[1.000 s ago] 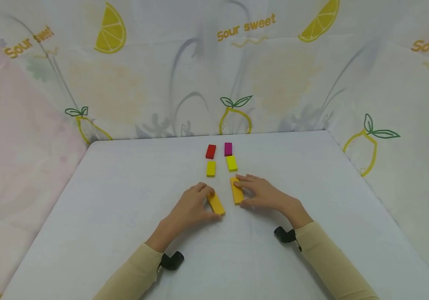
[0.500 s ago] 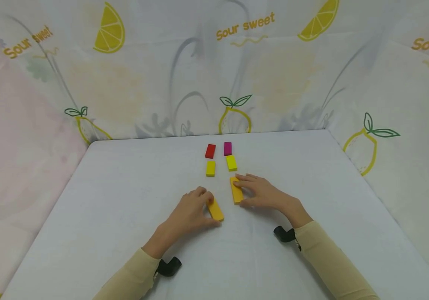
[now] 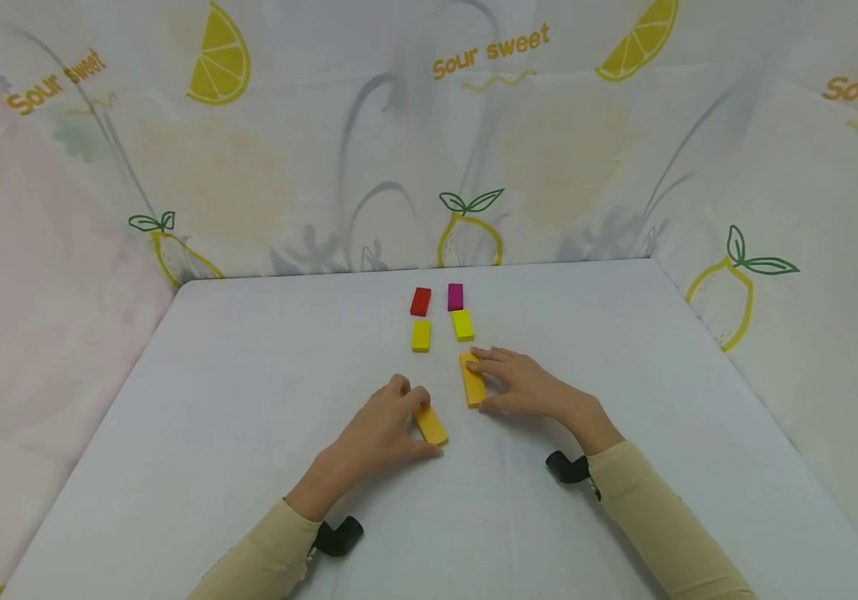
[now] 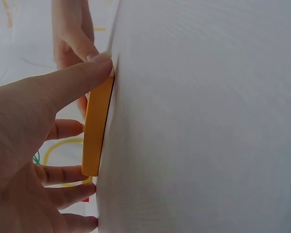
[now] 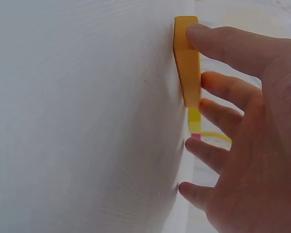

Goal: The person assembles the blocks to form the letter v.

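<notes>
Two orange-yellow oblong blocks lie flat on the white table, one by each hand. My left hand (image 3: 378, 429) holds the left block (image 3: 432, 427), which lies slanted, thumb at its near end and fingers at its far end. In the left wrist view, the thumb covers one end of this block (image 4: 97, 131). With its thumb at the near end and two fingertips on top, my right hand (image 3: 522, 385) grips the right block (image 3: 476, 390). The right wrist view shows its other fingers spread, their tips at the cloth beside the block (image 5: 188, 73).
Beyond the hands are two yellow blocks (image 3: 421, 337), left and right. Farther back lie a red block (image 3: 421, 302) and a magenta block (image 3: 456, 297). A lemon-printed cloth (image 3: 564, 167) rises behind the table (image 3: 249, 358).
The left hand has drawn its block slightly toward the body, mostly in the first half second. The right hand and its block have stayed in place.
</notes>
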The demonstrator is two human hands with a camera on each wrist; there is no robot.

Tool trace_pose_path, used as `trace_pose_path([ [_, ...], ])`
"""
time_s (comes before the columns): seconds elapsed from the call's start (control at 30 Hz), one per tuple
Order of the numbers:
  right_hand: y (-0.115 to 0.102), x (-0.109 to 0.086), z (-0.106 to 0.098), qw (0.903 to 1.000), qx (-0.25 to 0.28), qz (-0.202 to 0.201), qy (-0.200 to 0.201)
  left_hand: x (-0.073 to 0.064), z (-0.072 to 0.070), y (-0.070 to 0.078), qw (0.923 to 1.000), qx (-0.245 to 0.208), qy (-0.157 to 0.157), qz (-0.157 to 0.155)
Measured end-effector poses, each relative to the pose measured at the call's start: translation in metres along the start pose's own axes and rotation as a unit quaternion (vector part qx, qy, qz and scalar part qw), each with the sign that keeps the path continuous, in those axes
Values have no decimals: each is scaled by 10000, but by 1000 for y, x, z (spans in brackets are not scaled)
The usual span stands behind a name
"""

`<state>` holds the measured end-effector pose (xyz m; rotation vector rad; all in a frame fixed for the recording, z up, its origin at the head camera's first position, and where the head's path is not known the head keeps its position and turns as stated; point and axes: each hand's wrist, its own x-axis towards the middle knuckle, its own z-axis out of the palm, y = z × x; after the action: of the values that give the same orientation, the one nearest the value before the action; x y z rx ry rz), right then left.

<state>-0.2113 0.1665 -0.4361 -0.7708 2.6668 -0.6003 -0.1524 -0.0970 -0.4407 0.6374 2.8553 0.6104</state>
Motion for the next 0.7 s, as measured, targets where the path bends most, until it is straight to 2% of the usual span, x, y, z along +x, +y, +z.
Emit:
trace_pose_path([
  [0.4,-3,7,0,10000,-41,8,78,-1,-4,-1,9999,-86,-76,91],
  [0.7,-6,9,-3,10000,-14,-9,-55,-1,-8,-2,9997,-61,-190,165],
])
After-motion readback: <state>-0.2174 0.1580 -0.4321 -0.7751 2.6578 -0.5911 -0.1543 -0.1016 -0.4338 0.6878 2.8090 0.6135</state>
